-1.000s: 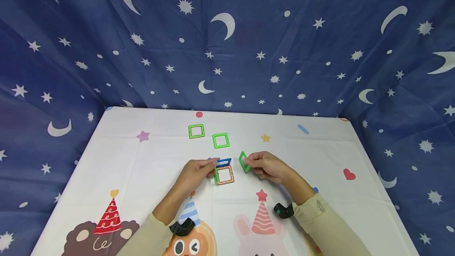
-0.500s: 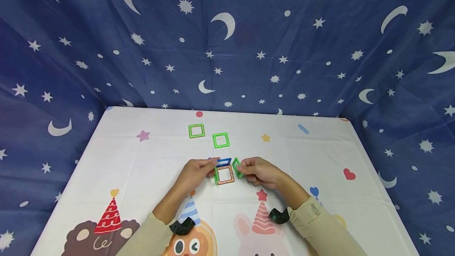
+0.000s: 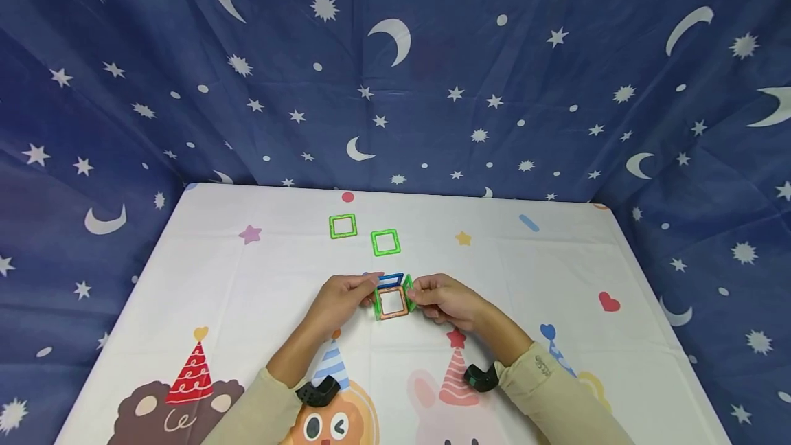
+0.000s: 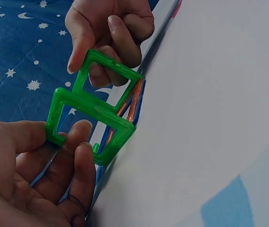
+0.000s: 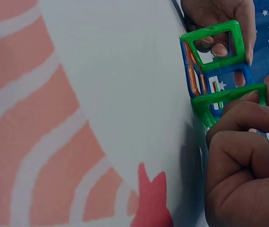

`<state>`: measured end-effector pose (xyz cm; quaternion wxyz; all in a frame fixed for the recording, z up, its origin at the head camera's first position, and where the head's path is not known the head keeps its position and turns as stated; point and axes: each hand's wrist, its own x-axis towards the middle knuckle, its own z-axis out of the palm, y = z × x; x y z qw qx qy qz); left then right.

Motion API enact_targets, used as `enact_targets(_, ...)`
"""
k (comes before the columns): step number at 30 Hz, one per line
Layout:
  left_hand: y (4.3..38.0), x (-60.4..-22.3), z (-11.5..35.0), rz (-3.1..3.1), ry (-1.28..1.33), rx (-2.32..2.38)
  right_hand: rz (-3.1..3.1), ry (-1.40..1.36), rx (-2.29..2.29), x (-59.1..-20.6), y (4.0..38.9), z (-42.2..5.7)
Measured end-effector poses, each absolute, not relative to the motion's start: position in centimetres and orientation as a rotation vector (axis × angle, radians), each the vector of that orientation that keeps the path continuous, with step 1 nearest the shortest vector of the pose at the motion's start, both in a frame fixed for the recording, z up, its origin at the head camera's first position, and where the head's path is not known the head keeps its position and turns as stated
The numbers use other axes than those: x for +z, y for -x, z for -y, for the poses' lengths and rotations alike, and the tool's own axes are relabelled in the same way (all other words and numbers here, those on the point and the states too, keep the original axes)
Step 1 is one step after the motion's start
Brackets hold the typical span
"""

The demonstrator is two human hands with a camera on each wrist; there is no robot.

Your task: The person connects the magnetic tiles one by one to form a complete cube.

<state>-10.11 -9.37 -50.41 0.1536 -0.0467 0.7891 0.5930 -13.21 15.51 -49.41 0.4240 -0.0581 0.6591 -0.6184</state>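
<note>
In the head view, an orange square magnetic tile [image 3: 393,316] lies on the table between my hands. A blue magnetic tile [image 3: 391,286] stands along its far side. My left hand [image 3: 341,299] pinches an upright green tile [image 4: 89,108] at the orange tile's left edge, its thumb near the blue tile's corner. On the opposite side, my right hand [image 3: 448,299] pinches another green tile [image 5: 229,96] by its outer part, upright against the orange tile's right edge. Both wrist views show the green tiles facing each other, with blue between them. Fingers partly cover the tiles.
Two more green square tiles lie flat behind the hands, one farther left [image 3: 342,236] and one nearer [image 3: 387,253]. The white tablecloth [image 3: 525,266] carries printed cartoon figures. A blue curtain [image 3: 432,129] with moons and stars surrounds the table's back and sides.
My right hand has moved left with its green tile, from a gap away to the orange tile's right edge. The left hand and its tiles have stayed nearly still.
</note>
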Motion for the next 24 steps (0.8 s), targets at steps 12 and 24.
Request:
enact_targets(12,10.1,-50.04,9.12,-2.263,0.153,1.685,-1.731,0.197,-1.49,-48.94,13.48,-15.14)
enact_targets(24,10.08,-50.0,9.34,-2.254,0.177,1.654,-1.813,0.206,-1.444,-48.9,13.54,-15.13)
